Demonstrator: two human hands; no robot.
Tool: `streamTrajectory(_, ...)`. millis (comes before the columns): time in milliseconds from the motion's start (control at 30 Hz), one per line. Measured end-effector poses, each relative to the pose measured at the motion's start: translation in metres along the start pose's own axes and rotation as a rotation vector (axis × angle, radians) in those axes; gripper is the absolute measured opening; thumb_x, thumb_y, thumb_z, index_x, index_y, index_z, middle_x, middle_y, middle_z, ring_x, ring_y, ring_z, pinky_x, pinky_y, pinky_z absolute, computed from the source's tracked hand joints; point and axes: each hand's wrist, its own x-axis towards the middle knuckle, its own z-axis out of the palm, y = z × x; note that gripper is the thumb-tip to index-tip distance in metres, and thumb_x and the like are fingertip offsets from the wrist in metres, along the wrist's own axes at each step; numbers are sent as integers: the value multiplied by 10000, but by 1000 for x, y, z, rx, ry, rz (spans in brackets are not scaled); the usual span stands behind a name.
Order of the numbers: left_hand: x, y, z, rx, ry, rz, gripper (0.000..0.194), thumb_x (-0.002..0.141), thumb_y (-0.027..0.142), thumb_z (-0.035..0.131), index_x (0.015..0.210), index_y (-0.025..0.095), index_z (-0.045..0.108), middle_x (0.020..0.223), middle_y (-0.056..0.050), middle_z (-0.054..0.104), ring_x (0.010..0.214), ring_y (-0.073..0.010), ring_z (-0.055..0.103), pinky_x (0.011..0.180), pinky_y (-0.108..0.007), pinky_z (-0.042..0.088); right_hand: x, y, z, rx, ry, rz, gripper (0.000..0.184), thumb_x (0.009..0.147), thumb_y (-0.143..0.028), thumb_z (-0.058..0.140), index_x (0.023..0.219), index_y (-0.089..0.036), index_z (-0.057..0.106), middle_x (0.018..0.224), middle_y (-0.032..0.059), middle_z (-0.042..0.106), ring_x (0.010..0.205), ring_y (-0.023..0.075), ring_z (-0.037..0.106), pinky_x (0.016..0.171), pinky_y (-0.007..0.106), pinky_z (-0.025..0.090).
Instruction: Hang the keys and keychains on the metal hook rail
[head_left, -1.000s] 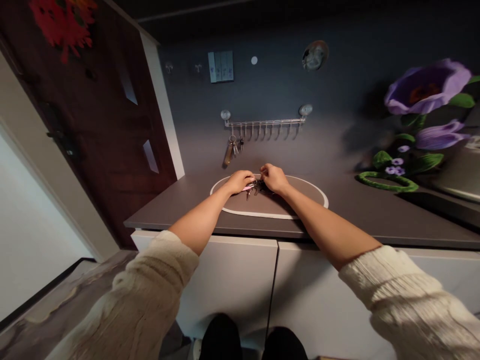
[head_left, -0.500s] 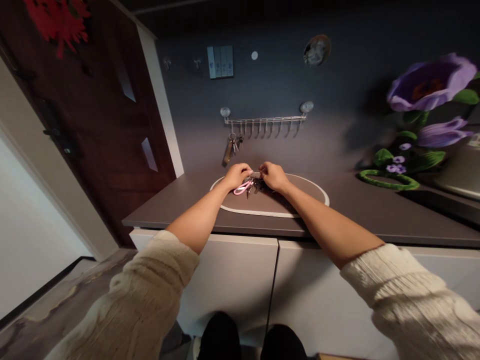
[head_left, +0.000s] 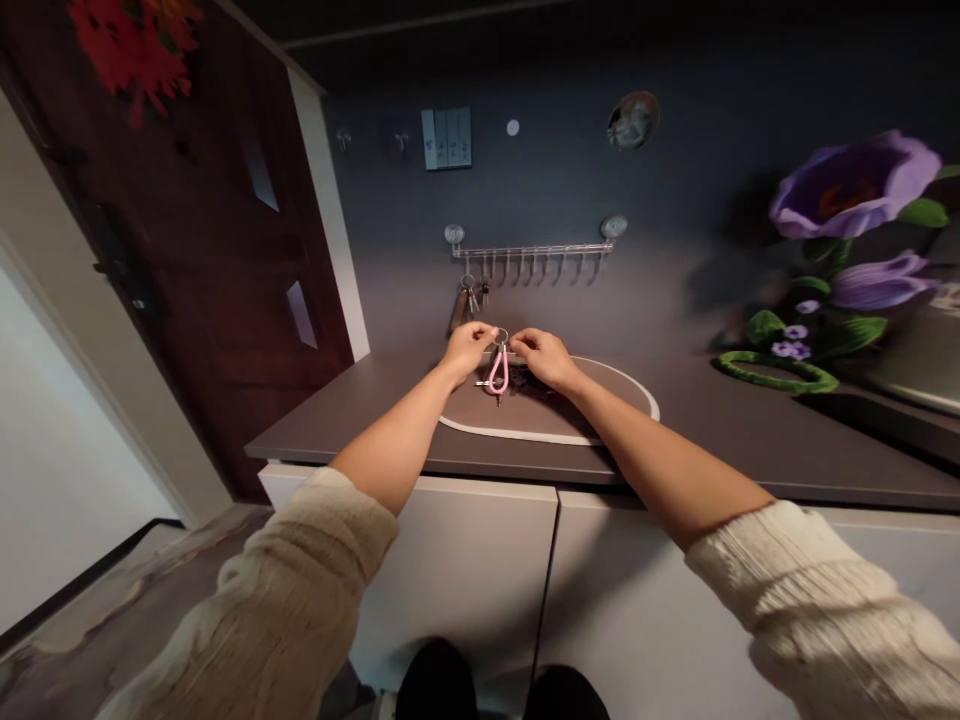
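Note:
My left hand (head_left: 466,347) pinches the metal ring of a key bunch with a pink loop (head_left: 497,371), which hangs a little above the oval mat (head_left: 600,425). My right hand (head_left: 544,357) is closed just to the right of the ring, its fingertips at it, over a dark pile of more keys (head_left: 536,384) on the mat. Both forearms reach out from cream knit sleeves. On the wall right above the hands is a hook rail (head_left: 531,252), with one key bunch (head_left: 463,298) hanging at its left end.
The grey countertop (head_left: 360,430) tops white cabinet doors (head_left: 465,560). A purple flower decoration (head_left: 847,250) stands at the right. A dark wooden door (head_left: 187,230) is at the left, and wall switches (head_left: 446,137) sit above the rail.
The pink-loop key bunch has come up off the mat and now hangs from my left fingers. Both hands rose slightly toward the rail.

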Motion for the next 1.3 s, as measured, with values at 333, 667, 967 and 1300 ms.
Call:
streamTrajectory(333,0,6,1,-114,48,-58,168,747,266,574,792,120,644,708,-22,643,651,-101,541,657,-232,425,9,11,6,335,15,-8,215,759,-335,519,836,-156,609,846,26,641,756,116,552,740,251,428)
streamTrajectory(667,2,1,5,-125,-4,-19,248,719,338,593,845,133,656,789,-40,664,683,-110,548,587,-215,404,7,5,3,479,44,23,252,702,-398,572,743,-149,565,664,1,582,605,97,504,628,234,424)
streamTrajectory(967,-2,4,5,-186,-21,-17,272,704,374,607,817,130,654,776,-43,661,671,-108,544,580,-216,407,7,6,2,508,41,1,262,703,-416,549,753,-160,541,636,-23,530,568,87,464,580,223,406)
streamTrajectory(1300,-2,-5,6,-26,68,-26,326,776,399,481,759,122,652,701,-53,650,640,-122,560,624,-241,412,13,9,-3,447,143,25,280,713,-443,522,746,-165,528,602,-35,496,545,83,426,544,206,375)
